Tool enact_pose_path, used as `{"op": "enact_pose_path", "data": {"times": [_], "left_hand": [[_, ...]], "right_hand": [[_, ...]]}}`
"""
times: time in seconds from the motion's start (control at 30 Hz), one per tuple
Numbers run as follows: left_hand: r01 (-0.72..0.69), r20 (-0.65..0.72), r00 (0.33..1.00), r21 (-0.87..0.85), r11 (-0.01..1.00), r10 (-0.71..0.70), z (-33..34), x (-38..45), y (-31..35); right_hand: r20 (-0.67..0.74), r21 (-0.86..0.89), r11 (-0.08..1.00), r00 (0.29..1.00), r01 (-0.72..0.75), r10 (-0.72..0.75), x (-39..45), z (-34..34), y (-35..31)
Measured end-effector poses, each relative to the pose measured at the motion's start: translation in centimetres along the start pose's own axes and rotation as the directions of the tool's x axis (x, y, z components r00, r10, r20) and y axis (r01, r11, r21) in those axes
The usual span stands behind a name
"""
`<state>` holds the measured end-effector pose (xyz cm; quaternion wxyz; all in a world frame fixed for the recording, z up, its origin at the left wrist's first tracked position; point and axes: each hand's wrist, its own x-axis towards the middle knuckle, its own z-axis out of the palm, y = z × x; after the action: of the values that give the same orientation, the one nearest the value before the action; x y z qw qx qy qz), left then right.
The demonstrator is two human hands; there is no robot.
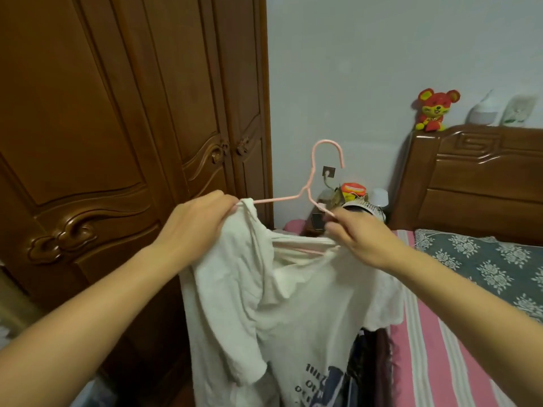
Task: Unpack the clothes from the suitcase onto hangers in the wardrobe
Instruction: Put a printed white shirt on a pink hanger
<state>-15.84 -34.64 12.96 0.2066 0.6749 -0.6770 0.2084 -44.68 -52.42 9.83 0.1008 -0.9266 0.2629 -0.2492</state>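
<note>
A white T-shirt (282, 304) with dark print near its hem hangs in front of me, partly pulled over a thin pink wire hanger (311, 183). My left hand (197, 224) grips the shirt's left shoulder together with the hanger's left arm. My right hand (358, 236) pinches the hanger's right arm by the shirt's neckline. The hanger's hook points up and is free. The brown wooden wardrobe (117, 127) stands at left with its doors closed. The suitcase is out of sight.
A bed with a pink striped sheet (435, 356) and a grey floral pillow (484, 259) lies at right under a carved headboard (476, 177). A red plush toy (435, 110) sits on the headboard. A cluttered bedside table (349, 201) stands behind the hanger. Dark clothes (370, 365) lie below the shirt.
</note>
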Motion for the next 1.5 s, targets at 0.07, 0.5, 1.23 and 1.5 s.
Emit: {"op": "enact_pose_path", "data": {"times": [0.07,0.5,1.23,1.5], "left_hand": [[0.037,0.033,0.999,-0.037,0.999,-0.036,-0.2,-0.5,-1.4],[0.713,0.157,0.546,-0.602,0.359,-0.823,10.0,-7.5,2.2],[0.273,0.555,0.832,-0.426,0.863,0.011,-0.2,1.4,1.4],[0.085,0.105,0.993,-0.252,0.964,-0.060,1.9,-1.0,-1.4]], "right_hand": [[-0.026,-0.074,0.996,0.998,-0.053,0.052,-1.2,0.3,2.0],[-0.251,-0.022,0.990,0.959,-0.138,0.128,0.6,-3.2,2.4],[-0.208,-0.026,0.999,0.978,-0.033,0.027,-3.6,-2.6,3.1],[0.146,0.403,0.840,0.932,-0.363,0.333,-5.6,-3.4,4.8]]}}
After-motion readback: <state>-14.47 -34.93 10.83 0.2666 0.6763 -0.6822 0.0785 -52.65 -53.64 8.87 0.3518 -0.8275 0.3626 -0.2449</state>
